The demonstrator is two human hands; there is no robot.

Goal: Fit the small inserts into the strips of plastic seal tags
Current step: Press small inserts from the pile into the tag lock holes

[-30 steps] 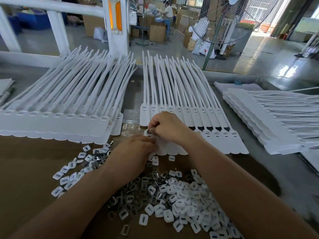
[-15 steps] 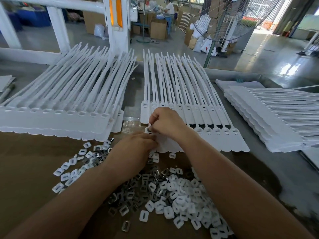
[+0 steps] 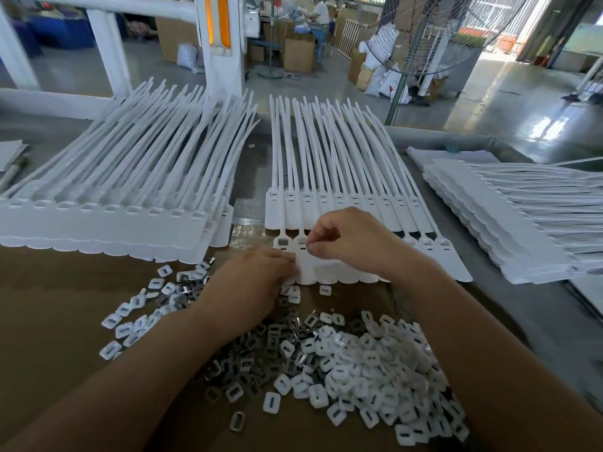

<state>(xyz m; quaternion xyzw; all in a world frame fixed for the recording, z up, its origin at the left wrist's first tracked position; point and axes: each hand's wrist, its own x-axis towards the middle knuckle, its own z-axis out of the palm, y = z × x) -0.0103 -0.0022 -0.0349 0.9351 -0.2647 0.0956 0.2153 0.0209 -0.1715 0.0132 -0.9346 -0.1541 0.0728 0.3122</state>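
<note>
A strip of white plastic seal tags [image 3: 326, 275] lies in front of me, its long tails fanning away. My right hand [image 3: 352, 239] has its fingers curled over the second tag head from the left and pinches a small insert at that head's socket. My left hand [image 3: 257, 278] rests on the strip's left end, fingers curled and pressing on the tag bodies. A heap of small white and metal inserts [image 3: 342, 360] lies on the brown board below my hands. A second strip [image 3: 342, 203] lies just behind.
A tall stack of tag strips [image 3: 107, 220] stands at the left, another stack [image 3: 522, 223] at the right. More loose inserts [image 3: 143, 308] are scattered left of my left arm. A white frame [image 3: 215, 44] and a fan [image 3: 424, 37] rise behind the table.
My right hand has shifted slightly right, uncovering the two leftmost tag heads. My left hand stays on the strip's left end.
</note>
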